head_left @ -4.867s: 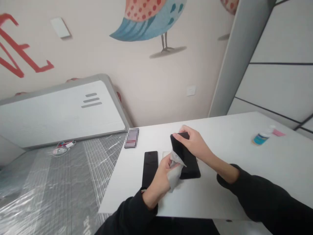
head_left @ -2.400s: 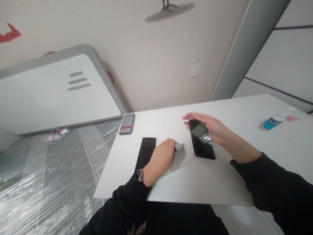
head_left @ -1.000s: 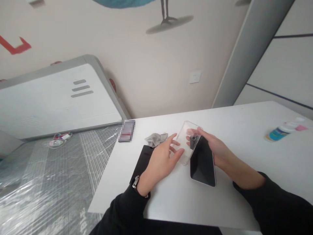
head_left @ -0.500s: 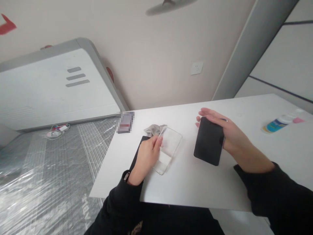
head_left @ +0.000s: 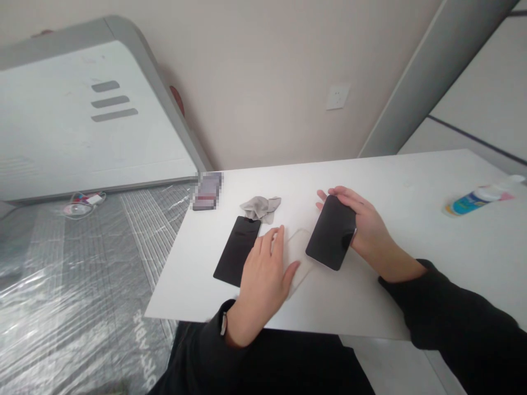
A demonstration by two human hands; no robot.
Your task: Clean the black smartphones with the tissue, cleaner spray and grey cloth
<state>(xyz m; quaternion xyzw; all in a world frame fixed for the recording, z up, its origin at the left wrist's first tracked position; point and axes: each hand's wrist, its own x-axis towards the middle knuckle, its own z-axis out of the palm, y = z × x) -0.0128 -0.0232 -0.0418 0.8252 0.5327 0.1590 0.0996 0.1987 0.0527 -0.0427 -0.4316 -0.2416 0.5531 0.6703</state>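
Note:
My right hand point(head_left: 373, 225) grips a small black tablet point(head_left: 329, 233) by its upper and right edges, tilted above the white table. My left hand point(head_left: 263, 274) is open, with its fingers stretched out and the thumb apart. Under and beside that thumb a clear case point(head_left: 297, 252) lies on the table, partly covered by the hand. Left of the fingers is a flat black rectangular slab point(head_left: 235, 249), its lower right part hidden by the hand. Just beyond the slab a crumpled grey cloth point(head_left: 260, 208) rests on the table.
A blurred-out small flat item point(head_left: 208, 191) sits at the far left corner of the white table point(head_left: 370, 312). Toward the right lies a bottle with a blue label point(head_left: 473, 202). Behind the table is a wall with a socket point(head_left: 338, 97); plastic sheeting point(head_left: 90, 285) covers the floor at left.
My left hand has let go of the clear case, which now lies flat on the table, and its fingers have opened. The tablet in my right hand has moved left toward the case.

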